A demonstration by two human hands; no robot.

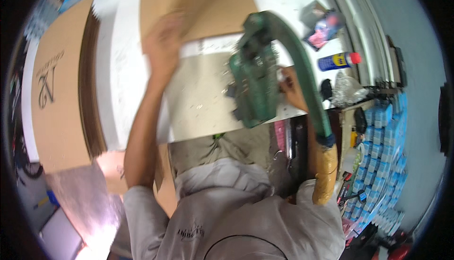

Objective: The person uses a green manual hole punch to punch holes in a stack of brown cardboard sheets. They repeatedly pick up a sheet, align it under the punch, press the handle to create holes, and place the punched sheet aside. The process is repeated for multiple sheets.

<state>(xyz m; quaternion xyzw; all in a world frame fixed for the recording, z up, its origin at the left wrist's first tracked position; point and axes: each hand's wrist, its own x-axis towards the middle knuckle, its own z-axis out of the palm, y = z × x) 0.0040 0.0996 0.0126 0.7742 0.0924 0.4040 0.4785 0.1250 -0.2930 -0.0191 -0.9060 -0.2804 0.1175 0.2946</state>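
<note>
A green metal machine [257, 78] with a long curved arm stands in front of me at the table's near edge. Beyond its left side, my left hand [163, 40] reaches forward, smeared by motion. A blurred brown cardboard sheet [201, 4] slants up and right from its fingers, seemingly gripped by them. Under that lies a flat cardboard piece [217, 21]. My right hand [294, 89] is close against the machine's right side, partly covered by the curved arm. Its fingers are curled, and whatever they hold is too small to make out.
At the left rises a stack of printed cardboard [61, 85] on the white table [116, 56]. A blue spray can [338, 61] with a red cap lies right of the machine, near crumpled foil [347, 89]. Many blue boxes [378, 156] are stacked at the lower right.
</note>
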